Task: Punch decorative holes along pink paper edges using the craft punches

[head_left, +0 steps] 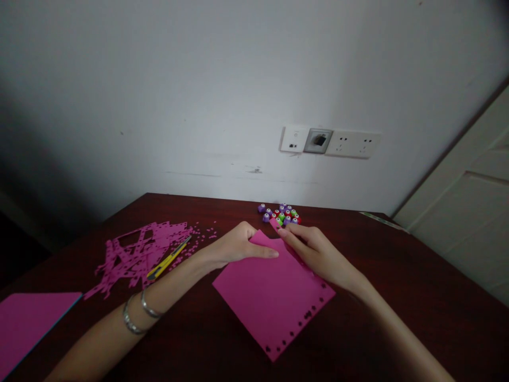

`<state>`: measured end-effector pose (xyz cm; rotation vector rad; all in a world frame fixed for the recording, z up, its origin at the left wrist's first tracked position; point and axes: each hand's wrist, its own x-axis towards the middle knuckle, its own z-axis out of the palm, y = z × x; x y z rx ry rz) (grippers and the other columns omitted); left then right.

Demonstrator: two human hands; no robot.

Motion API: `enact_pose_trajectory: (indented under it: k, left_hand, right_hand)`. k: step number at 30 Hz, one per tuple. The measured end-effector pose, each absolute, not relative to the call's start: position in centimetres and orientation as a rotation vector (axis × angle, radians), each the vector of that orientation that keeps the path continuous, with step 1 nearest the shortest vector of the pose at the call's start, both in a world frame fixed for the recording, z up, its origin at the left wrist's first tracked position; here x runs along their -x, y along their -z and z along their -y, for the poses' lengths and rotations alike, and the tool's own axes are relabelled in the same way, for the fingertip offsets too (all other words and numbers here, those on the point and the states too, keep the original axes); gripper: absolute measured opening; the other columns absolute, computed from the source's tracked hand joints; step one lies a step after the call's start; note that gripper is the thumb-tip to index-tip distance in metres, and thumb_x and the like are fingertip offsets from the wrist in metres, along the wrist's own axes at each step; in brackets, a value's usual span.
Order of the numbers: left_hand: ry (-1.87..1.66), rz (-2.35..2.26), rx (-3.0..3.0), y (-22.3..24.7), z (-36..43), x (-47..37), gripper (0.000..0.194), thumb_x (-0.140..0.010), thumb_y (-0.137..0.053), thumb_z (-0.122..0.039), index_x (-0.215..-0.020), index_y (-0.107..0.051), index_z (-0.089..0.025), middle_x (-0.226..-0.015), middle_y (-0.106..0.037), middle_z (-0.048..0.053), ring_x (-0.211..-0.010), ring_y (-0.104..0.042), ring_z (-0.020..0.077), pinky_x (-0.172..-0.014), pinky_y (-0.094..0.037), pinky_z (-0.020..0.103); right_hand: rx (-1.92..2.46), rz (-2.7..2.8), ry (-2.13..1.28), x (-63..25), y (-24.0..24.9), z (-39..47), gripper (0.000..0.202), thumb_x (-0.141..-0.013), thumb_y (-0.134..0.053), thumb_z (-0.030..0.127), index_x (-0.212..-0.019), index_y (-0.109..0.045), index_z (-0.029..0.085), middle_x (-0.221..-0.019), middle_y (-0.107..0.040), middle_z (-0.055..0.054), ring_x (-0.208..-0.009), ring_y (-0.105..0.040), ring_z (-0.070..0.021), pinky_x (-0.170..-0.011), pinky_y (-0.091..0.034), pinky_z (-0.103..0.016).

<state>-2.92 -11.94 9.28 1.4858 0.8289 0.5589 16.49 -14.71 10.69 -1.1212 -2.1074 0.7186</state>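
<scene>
A pink sheet of paper (268,297) is held up at a slant above the dark table, with small star-like holes along its lower right edge. My left hand (248,246) grips its upper left side, thumb flat on top and fingers hidden beneath. At the upper right edge, my right hand (310,246) pinches a narrow pink strip (275,225). Whether that strip is still joined to the sheet I cannot tell. Just beyond my right fingertips lie several small purple, green and red round pieces (283,214) with white tops.
Left of my left arm lies a heap of punched pink paper strips (147,246) with a yellow utility knife (169,260) and tiny paper bits (194,241). A pink paper stack (35,323) sits at the near left. The wall (199,106) with sockets (353,144) rises behind the table.
</scene>
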Motion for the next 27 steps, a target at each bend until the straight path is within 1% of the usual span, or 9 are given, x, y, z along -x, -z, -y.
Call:
enact_pose_trajectory:
  k: [5,9,12,14,17,19,22,25,27]
  left_hand:
    - [-0.617,-0.862,-1.504,-9.4,11.5,3.3,0.024,-0.063,-0.074,-0.033,-0.072,-0.069,-0.012,-0.062,-0.065,0.003,-0.048,-0.055,0.0080,-0.045,-0.040,0.019]
    - [-0.681,-0.867,-1.517,-9.6,11.0,4.0,0.025,-0.065,-0.073,-0.032,-0.079,-0.070,-0.012,-0.068,-0.067,0.005,-0.052,-0.058,0.0100,-0.047,-0.043,0.021]
    - [-0.750,-0.892,-1.510,-9.6,10.7,4.6,0.023,-0.065,-0.072,-0.032,-0.075,-0.070,-0.011,-0.064,-0.066,0.006,-0.050,-0.057,0.0106,-0.045,-0.042,0.021]
    - [-0.807,-0.904,-1.473,-9.5,10.5,4.7,0.023,-0.065,-0.072,-0.031,-0.075,-0.069,-0.011,-0.065,-0.067,0.007,-0.052,-0.058,0.0119,-0.047,-0.043,0.022]
    - [-0.945,-0.915,-1.374,-9.2,10.3,4.6,0.024,-0.066,-0.071,-0.031,-0.081,-0.069,-0.011,-0.071,-0.068,0.008,-0.057,-0.060,0.0132,-0.052,-0.046,0.024]
    - [-1.011,-0.896,-1.345,-8.9,10.1,4.5,0.025,-0.067,-0.071,-0.031,-0.083,-0.069,-0.012,-0.074,-0.069,0.008,-0.060,-0.060,0.0130,-0.056,-0.047,0.025]
    - [-0.886,-0.841,-1.476,-8.6,9.5,4.6,0.026,-0.068,-0.070,-0.031,-0.086,-0.069,-0.011,-0.081,-0.069,0.010,-0.069,-0.062,0.0141,-0.067,-0.048,0.028]
    - [-0.746,-0.806,-1.656,-8.7,9.0,5.1,0.036,-0.066,-0.072,-0.029,-0.097,-0.066,-0.012,-0.091,-0.067,0.010,-0.082,-0.061,0.0154,-0.079,-0.046,0.031]
    - [-0.826,-0.829,-1.740,-8.8,8.9,5.3,0.044,-0.065,-0.073,-0.029,-0.104,-0.061,-0.014,-0.096,-0.065,0.009,-0.087,-0.060,0.0154,-0.083,-0.044,0.033]
  right_hand:
    - [1.174,2.137,-0.881,-17.5,-11.0,14.6,0.037,-0.090,-0.036,0.047,-0.071,-0.049,0.018,-0.066,-0.045,0.002,-0.060,-0.042,-0.0100,-0.056,-0.035,-0.024]
    - [1.211,2.148,-0.968,-18.8,-11.2,14.6,0.036,-0.087,-0.042,0.048,-0.071,-0.052,0.017,-0.063,-0.044,0.003,-0.055,-0.040,-0.0087,-0.049,-0.033,-0.022]
    - [1.193,2.154,-1.011,-19.4,-11.5,14.6,0.034,-0.085,-0.047,0.045,-0.067,-0.053,0.017,-0.059,-0.045,0.004,-0.053,-0.042,-0.0080,-0.047,-0.034,-0.021]
    - [1.210,2.138,-1.050,-19.6,-11.8,14.7,0.031,-0.083,-0.050,0.044,-0.070,-0.056,0.017,-0.057,-0.048,0.003,-0.051,-0.044,-0.0082,-0.043,-0.034,-0.020]
    - [1.239,2.080,-1.079,-19.7,-12.2,14.7,0.028,-0.078,-0.058,0.045,-0.079,-0.061,0.017,-0.063,-0.056,0.001,-0.052,-0.049,-0.0090,-0.042,-0.038,-0.019]
    - [1.210,2.006,-1.060,-19.8,-12.3,14.6,0.028,-0.076,-0.061,0.044,-0.080,-0.062,0.017,-0.069,-0.060,-0.001,-0.057,-0.054,-0.0100,-0.050,-0.044,-0.021]
    - [1.162,1.865,-1.017,-19.9,-12.1,14.2,0.027,-0.074,-0.063,0.043,-0.080,-0.064,0.017,-0.076,-0.064,-0.003,-0.066,-0.058,-0.0120,-0.063,-0.047,-0.025]
    - [1.191,1.807,-1.038,-20.0,-12.0,14.1,0.026,-0.073,-0.064,0.041,-0.081,-0.064,0.017,-0.074,-0.065,-0.002,-0.062,-0.056,-0.0117,-0.055,-0.044,-0.024]
    - [1.199,1.853,-1.081,-19.9,-12.0,14.4,0.024,-0.074,-0.064,0.040,-0.081,-0.064,0.017,-0.072,-0.064,-0.002,-0.060,-0.055,-0.0110,-0.050,-0.040,-0.022]
